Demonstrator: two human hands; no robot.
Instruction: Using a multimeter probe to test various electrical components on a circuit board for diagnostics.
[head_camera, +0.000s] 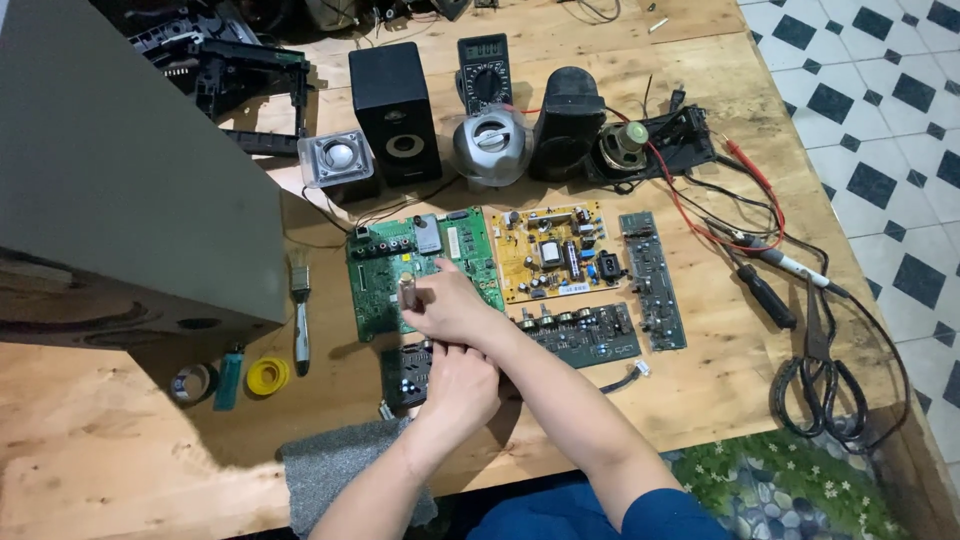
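Right hand (445, 305) pinches a small silvery part (408, 292) over the green board (380, 290), at 9 o'clock of the yellow board (550, 252); left hand (458, 385) clenches on the right wrist, likely steadying it above the bench (120, 440).

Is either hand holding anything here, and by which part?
The right hand pinches a small pale cylindrical part by its lower end, over the green board. The left hand rests on the small dark board; whether it grips it cannot be told.
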